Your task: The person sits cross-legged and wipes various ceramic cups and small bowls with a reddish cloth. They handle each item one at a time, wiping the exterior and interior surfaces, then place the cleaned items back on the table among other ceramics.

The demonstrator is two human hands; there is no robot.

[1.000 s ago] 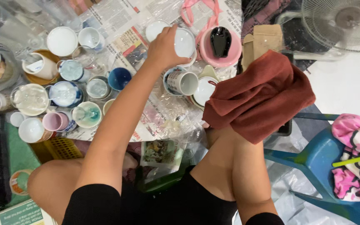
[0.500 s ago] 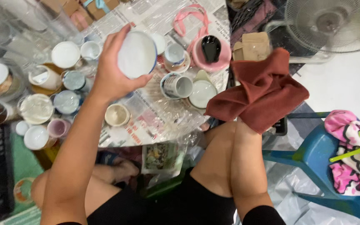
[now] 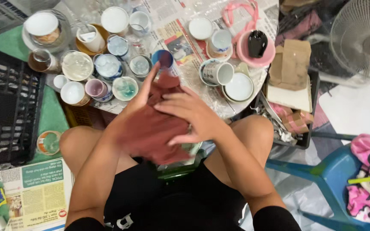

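We see both hands, left (image 3: 140, 100) and right (image 3: 189, 113), closed around rust-red cloth (image 3: 150, 132) wrapping something hidden; a loose grip could drop it onto crowded worktop (image 3: 236, 107) cups.

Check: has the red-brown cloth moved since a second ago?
Yes. The red-brown cloth has come left, off the right knee, and now sits between both hands above the lap.

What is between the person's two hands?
In the head view, a reddish-brown cloth lies bunched between the left hand and right hand.
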